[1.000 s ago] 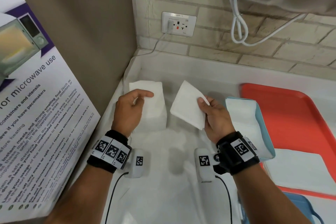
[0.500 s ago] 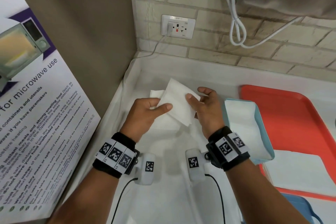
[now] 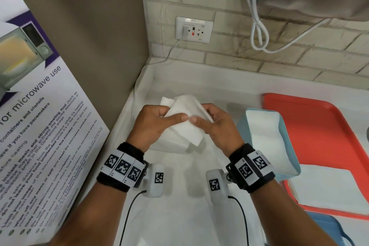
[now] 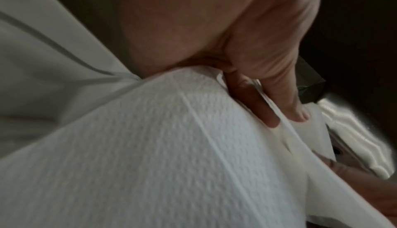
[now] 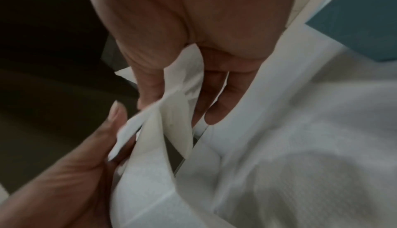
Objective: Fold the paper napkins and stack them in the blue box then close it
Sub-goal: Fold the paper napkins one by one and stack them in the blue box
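While both hands meet at centre frame in the head view, the left hand [image 3: 153,124] and right hand [image 3: 214,126] each pinch a single white embossed paper napkin [image 3: 187,128] between thumb and curled fingers, thumbs nearly touching on its upper face; the sheet hangs in the air, tilted, above a white stack of further napkins [image 3: 166,102] whose corner shows just behind it. The open light-blue cardboard box with white lining [image 3: 287,142] stands just right of the right hand, overlapping the left edge of an orange plastic tray [image 3: 319,126] at right of frame. Judged step: folding, box filling barely begun. Risks: thin tissue may tear or crease crooked if the thumbs pull apart unevenly; layers may separate and the fold go askew; the right wrist, close to the box wall, could nudge it. View differences: the left wrist view shows the embossed texture and a crease line in the napkin [image 4: 193,147], with fingertips [image 4: 268,118] tucked between layers, which the head view does not resolve. The right wrist view shows plies splayed open between the fingers [image 5: 217,109] and a corner of the box [image 5: 354,28] at upper right. Only the head view gives box, tray and stack together.
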`<state>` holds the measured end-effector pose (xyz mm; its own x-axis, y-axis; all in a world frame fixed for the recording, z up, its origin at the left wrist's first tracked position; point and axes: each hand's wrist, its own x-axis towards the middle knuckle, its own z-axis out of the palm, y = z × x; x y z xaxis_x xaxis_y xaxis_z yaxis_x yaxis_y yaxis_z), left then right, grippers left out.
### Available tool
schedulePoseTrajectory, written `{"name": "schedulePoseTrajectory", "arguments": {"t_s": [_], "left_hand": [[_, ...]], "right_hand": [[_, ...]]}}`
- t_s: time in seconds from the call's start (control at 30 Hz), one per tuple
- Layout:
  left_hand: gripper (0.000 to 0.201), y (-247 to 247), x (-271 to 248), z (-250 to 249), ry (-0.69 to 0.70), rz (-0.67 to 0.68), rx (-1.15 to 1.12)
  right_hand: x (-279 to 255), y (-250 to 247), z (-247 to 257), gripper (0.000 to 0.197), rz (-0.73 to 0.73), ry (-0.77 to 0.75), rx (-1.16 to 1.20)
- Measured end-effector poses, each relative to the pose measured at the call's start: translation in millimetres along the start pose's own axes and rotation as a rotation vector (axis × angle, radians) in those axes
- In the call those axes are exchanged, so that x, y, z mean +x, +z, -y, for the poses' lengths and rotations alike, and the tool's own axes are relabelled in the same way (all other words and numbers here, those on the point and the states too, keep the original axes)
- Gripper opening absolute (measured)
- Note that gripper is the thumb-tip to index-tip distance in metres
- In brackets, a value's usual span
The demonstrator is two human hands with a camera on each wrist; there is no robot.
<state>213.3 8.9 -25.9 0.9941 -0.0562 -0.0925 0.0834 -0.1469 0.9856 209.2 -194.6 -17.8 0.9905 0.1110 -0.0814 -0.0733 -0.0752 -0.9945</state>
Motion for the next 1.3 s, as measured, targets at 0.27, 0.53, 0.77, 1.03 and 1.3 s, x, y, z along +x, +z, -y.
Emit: {"name": "schedulePoseTrajectory", "arguments": {"t_s": [0.27,0.53,0.77,1.03,1.3], "left_hand": [[0.084,-16,1,-2,-0.051,0.049,0.037],[0.050,-20,1,-18,0.093,-0.171,0.004],[0.077,-12,-6,-27,0.210,-0.073,-0.065],[0.042,5,-16,-24,0.142,0.156,-0.189],[0.035,16,-12,-21,0.143,-0.019,-0.396]], "right_hand": [[3,-29,15,0.020,-0.266,0.096,0.388],[-10,-45,46,0.031,0.152,0.019,0.149],[-12,-28,65,0.025,0.479,0.102,-0.162],[7,-13,54,0.024,0.188,-0.096,-0.295],[-13,11,10,0.081,0.038,-0.019,-0.079]]}}
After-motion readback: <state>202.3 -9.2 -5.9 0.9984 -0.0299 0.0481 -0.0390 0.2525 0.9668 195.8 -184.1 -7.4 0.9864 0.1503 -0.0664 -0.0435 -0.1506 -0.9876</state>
